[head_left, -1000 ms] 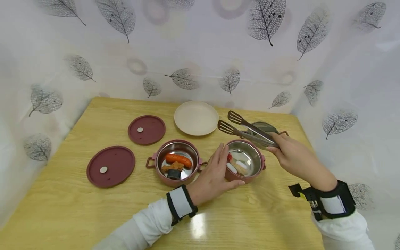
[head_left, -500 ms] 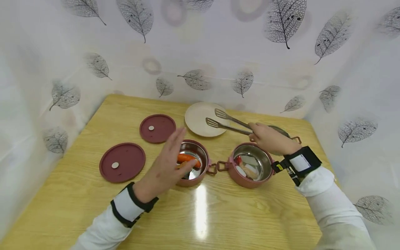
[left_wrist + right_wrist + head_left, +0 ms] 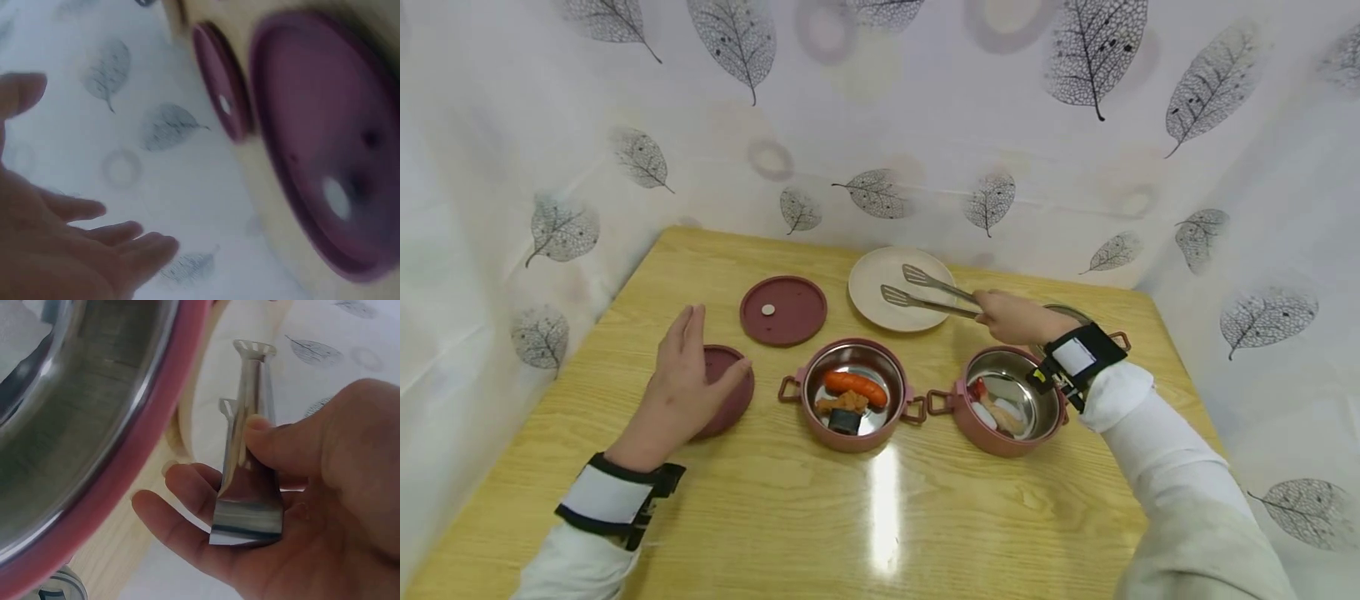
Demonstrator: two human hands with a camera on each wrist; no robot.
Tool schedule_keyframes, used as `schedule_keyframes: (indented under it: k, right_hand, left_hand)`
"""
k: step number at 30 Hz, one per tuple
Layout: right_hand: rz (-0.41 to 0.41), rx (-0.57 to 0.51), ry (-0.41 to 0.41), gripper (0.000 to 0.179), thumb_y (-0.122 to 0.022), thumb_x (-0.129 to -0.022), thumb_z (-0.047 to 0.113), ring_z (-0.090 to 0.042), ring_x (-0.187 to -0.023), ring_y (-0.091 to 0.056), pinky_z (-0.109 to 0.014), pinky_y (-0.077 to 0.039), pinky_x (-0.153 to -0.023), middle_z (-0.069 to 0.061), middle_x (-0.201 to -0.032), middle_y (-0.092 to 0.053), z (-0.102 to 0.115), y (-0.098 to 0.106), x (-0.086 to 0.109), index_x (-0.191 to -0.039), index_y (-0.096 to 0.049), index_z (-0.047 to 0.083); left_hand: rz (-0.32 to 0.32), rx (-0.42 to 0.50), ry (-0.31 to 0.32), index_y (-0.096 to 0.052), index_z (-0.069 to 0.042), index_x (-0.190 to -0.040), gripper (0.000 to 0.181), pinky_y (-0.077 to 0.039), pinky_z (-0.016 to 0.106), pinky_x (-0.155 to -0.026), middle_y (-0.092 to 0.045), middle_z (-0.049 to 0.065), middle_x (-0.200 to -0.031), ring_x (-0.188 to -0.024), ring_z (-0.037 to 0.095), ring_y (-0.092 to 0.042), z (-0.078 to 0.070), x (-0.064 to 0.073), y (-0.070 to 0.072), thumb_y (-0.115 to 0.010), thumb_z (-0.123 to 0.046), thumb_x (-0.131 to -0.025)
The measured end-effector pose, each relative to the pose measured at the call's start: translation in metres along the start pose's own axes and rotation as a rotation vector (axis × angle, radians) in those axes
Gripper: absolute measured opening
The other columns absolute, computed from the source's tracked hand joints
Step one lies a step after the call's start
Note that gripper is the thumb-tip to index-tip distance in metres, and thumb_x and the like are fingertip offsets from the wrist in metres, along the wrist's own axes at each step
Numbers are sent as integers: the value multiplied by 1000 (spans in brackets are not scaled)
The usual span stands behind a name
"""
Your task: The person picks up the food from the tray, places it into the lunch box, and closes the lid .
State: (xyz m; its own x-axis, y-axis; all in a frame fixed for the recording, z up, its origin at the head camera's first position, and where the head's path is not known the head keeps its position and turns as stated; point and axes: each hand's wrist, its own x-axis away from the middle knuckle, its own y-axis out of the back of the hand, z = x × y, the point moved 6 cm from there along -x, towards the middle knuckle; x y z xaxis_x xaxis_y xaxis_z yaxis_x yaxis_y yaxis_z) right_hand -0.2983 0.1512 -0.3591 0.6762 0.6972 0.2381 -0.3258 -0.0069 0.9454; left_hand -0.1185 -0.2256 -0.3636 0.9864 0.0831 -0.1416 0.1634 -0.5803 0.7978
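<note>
My right hand (image 3: pixel 1015 317) holds metal tongs (image 3: pixel 934 305), their slotted ends apart over the cream plate (image 3: pixel 868 310). In the right wrist view the thumb lies on the tongs (image 3: pixel 250 506). My left hand (image 3: pixel 670 387), fingers extended, hangs over the larger dark red lid (image 3: pixel 733 404) and partly hides it; the left wrist view shows the palm with nothing in it. In the middle, a pink pot (image 3: pixel 850 442) contains a sausage (image 3: pixel 854 386), a fried brown piece (image 3: pixel 846 402) and a black-wrapped roll (image 3: pixel 844 422). The right pink pot (image 3: pixel 1000 444) contains a shrimp (image 3: pixel 1000 414) and white pieces.
A smaller dark red lid (image 3: pixel 784 310) lies behind the larger one. At the back right, a pot-like item with a brown handle (image 3: pixel 1120 340) is partly hidden by my right arm. Leaf-printed sheets (image 3: pixel 880 125) rise behind the wooden table (image 3: pixel 790 517).
My left hand has moved left, from beside the right pot, past the middle pot, to the larger lid. The tongs have moved left over the plate with my right hand.
</note>
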Motion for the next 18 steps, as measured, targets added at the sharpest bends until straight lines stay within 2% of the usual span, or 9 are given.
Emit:
schedule_keyframes:
  k: [3,8,11,13,16,18]
  right_hand:
    - [7,26,-2,27,-46,-95,2,-28,-84,-60,-37,-48,-70,-19,-92,-60,-1,-4,-5,-118,-46,-11]
    - [60,96,-41,33,-52,-94,6,-29,-84,-63,-38,-49,-71,-20,-92,-62,-1,-8,-12,-120,-44,-13]
    - [128,111,-96,37,-54,-94,11,-28,-80,-63,-37,-48,-70,-19,-90,-63,-4,-15,-19,-122,-42,-11]
    - [165,102,-125,41,-53,-95,12,-30,-84,-64,-38,-48,-71,-21,-95,-63,-7,-21,-24,-127,-40,-10]
    - [198,91,-133,46,-51,-93,8,-34,-90,-63,-40,-48,-74,-26,-103,-62,-9,-25,-32,-132,-35,-12]
    - [204,88,-126,53,-50,-91,5,-38,-100,-61,-43,-48,-83,-31,-114,-58,-8,-24,-34,-137,-30,-12]
  left_hand:
    - [56,-85,60,-1,5,-149,103,-22,69,-100,-2,33,-152,-137,53,-8,19,2,-2,-58,-54,-86]
    - [115,-215,106,-7,13,-145,120,-19,70,-100,-11,43,-144,-130,60,-15,40,4,-11,-65,-64,-75]
    - [138,-256,125,-8,13,-145,128,-20,71,-99,-13,44,-142,-128,62,-16,48,4,-18,-68,-69,-67]
    - [154,-270,138,-9,11,-145,131,-20,72,-97,-14,44,-140,-127,64,-16,51,5,-21,-69,-71,-64]
    - [188,-285,162,-10,9,-146,133,-21,74,-94,-14,44,-140,-127,65,-14,55,5,-26,-69,-74,-60]
    - [210,-291,175,-10,7,-147,134,-23,76,-91,-13,44,-139,-126,66,-14,57,5,-28,-69,-75,-59]
